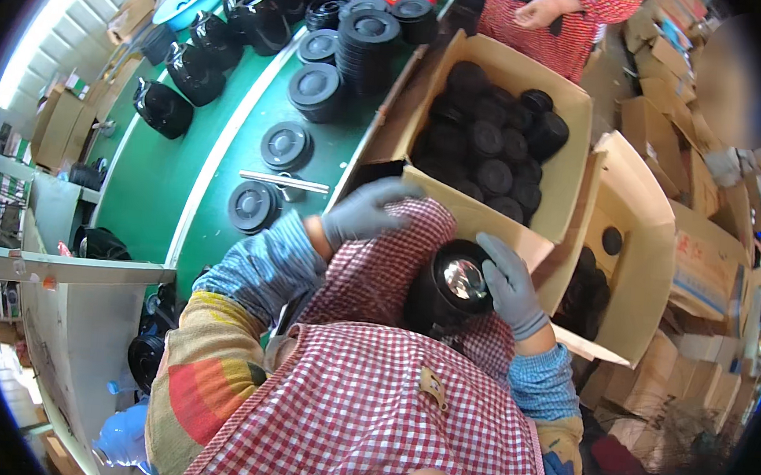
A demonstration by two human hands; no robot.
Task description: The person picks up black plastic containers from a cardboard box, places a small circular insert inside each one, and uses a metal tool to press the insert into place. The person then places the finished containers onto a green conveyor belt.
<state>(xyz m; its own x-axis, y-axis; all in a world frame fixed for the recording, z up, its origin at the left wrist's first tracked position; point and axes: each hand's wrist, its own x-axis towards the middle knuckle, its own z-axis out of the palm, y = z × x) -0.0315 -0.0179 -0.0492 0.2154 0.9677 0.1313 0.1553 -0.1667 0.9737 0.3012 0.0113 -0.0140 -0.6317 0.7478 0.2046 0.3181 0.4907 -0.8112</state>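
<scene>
My right hand [511, 286], in a grey glove, holds the side of a black round vessel [432, 294] that rests on my lap. A shiny silver round surface shows in the vessel's top; I cannot tell whether it is a liner or a base. My left hand [369, 212], also gloved in grey, hovers by my knee with its fingers stretched out and nothing in them. Nearest to it on the green bench lies a T-shaped metal tool [284, 183], between two black round lids [285, 145] [252, 206].
A cardboard box [571, 207] of black round parts stands ahead, with another open carton [635, 321] to its right. Along the green bench [158, 195] stand black kettles [162, 108] and stacked black discs [365, 47]. Another person [537, 19] is beyond the box.
</scene>
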